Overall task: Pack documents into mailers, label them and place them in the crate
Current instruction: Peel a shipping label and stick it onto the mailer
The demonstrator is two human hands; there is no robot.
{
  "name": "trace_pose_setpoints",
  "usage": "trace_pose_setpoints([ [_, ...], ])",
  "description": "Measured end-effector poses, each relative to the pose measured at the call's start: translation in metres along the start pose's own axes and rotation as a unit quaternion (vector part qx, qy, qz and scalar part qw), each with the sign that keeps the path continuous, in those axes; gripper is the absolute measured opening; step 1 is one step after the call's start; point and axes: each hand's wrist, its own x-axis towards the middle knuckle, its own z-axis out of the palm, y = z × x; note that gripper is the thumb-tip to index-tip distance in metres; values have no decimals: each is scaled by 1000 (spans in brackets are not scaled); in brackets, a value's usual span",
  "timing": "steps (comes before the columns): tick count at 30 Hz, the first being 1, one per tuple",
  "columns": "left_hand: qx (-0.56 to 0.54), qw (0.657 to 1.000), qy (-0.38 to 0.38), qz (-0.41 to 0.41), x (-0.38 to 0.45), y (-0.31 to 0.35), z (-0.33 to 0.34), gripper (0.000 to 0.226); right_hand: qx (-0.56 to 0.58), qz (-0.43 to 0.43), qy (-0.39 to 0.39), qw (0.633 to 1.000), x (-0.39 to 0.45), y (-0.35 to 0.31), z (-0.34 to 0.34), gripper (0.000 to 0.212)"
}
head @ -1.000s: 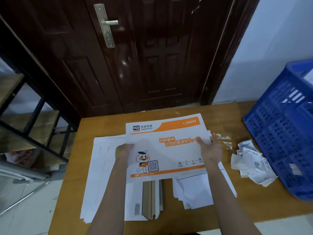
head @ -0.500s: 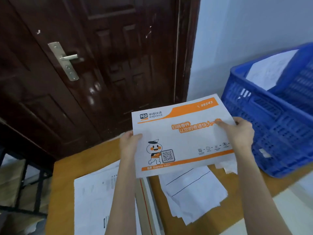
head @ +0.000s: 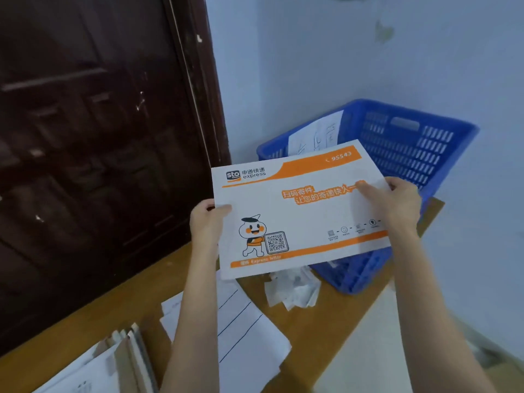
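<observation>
Now both hands, left (head: 207, 222) and right (head: 397, 205), clamp the mailer (head: 297, 211) edges; crate (head: 402, 154) at two o'clock.

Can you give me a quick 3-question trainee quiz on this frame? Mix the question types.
1. True or false: the mailer lies flat on the table.
2. Which hand grips the mailer's edge nearest the blue crate? A) left hand B) right hand C) neither
3. Fill in: the crumpled paper scraps lie on the table just ____ the held mailer in the picture.

Key
1. False: both hands hold it up in the air, partly in front of the crate.
2. B
3. below
</observation>
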Motion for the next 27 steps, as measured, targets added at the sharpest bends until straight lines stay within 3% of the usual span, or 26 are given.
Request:
trace_pose_setpoints([
  [6, -1, 1000, 1, 12, -22, 10, 109, 16, 21, -5, -4, 1000, 87, 48, -59, 57],
  [11, 4, 999, 17, 39, -41, 16, 187, 15, 10, -30, -16, 999, 157, 66, -94, 36],
  [15, 7, 999, 24, 26, -38, 24, 231, 22, 5, -29, -27, 999, 204, 73, -111, 36],
  [19, 18, 1000, 20, 11, -17, 41, 268, 12, 0, -25, -27, 999, 246, 78, -112, 41],
  [22, 63, 997, -29, -21, 10, 55, 286, 7, -13, -14, -38, 999, 279, 80, -107, 41],
  [27, 179, 977, -111, -27, 68, 77, 313, 27, -38, -14, -84, 996, 349, 68, -88, 42],
])
